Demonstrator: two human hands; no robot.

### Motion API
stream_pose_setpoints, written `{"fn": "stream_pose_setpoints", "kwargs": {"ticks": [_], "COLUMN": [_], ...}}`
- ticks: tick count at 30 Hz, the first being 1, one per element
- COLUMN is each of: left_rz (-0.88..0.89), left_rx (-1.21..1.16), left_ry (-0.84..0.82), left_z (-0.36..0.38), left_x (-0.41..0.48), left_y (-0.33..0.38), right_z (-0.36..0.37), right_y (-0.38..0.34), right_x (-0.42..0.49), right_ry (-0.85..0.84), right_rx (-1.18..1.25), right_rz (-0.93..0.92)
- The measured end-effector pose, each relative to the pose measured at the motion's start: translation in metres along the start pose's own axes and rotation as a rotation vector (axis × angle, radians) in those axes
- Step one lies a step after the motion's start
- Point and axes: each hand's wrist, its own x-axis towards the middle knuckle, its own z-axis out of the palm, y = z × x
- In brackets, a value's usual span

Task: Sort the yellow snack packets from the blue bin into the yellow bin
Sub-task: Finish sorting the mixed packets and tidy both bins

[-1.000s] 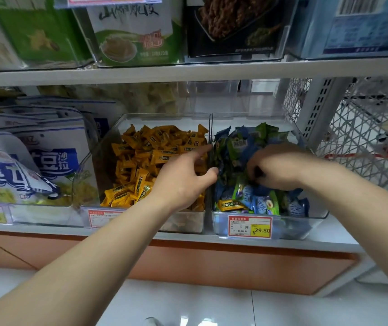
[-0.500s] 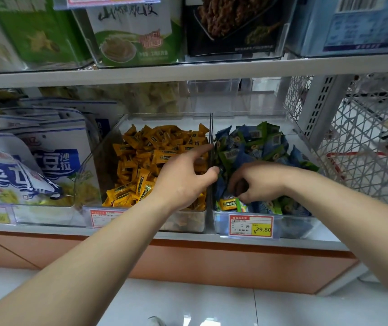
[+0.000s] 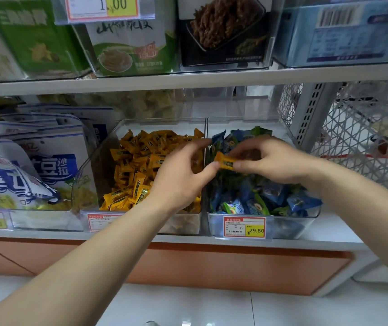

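Lower right: red-bordered white price tag (image 3: 244, 227) on the front of the clear plastic bin of blue and green packets (image 3: 289, 228) reads "¥29.80" on a yellow field, with "斤" beside it; small print illegible.
Top, left of centre: second red-bordered price tag (image 3: 103, 7) shows "1.00".
Left: white-and-blue bags (image 3: 54, 168) carry large blue "豆" and "沙拉".
Upper right: barcode on pale blue box (image 3: 339, 16); digits unreadable.

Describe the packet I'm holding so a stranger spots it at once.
On the lower shelf, a clear bin of blue and green packets sits behind the 29.80 price tag. Above it, the right hand pinches one packet, the left hand touching its end. Unlike those beneath, it is yellow.
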Motion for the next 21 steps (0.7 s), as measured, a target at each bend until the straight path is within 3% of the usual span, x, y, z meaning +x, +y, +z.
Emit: {"fn": "stream_pose_setpoints", "kwargs": {"ticks": [3, 6, 8, 10, 12, 14, 17, 19, 21], "left_rz": [0.075, -0.015, -0.141, -0.248, -0.262, -0.172, -0.093, -0.08, -0.071], "left_rx": [-0.071, -0.098, -0.074, 0.152, 0.339, 0.348, 0.295, 0.3, 0.304], "left_ry": [0.063, 0.166, 0.217, 0.206, 0.203, 0.217, -0.017, -0.164, -0.173], "left_z": [-0.004, -0.016, -0.029, -0.039, -0.044, -0.041, -0.022, -0.007, 0.0], "left_x": [0.003, 0.008, 0.009, 0.008, 0.006, 0.006, 0.002, -0.007, -0.011], "left_y": [0.018, 0.018, 0.008, -0.006, -0.014, -0.01, -0.001, 0.001, -0.003], "right_z": [0.007, 0.013, 0.014, 0.017, 0.023, 0.028, 0.028, 0.022, 0.012], "right_y": [-0.006, -0.005, 0.001, 0.007, 0.01, 0.013, 0.019, 0.023, 0.027], "right_x": [-0.005, -0.005, -0.003, -0.004, -0.005, -0.004, 0.0, 0.003, 0.005], "right_ry": [0.071, 0.183, 0.269, 0.211, 0.015, -0.242, -0.524, -0.529, -0.444], "right_rx": [0.445, 0.6, 0.39, 0.058, -0.16, -0.326, -0.552, -0.712, -0.878], "right_rz": [-0.012, 0.03, 0.047, 0.02, -0.029, -0.022, 0.079, 0.085, 0.017]}}
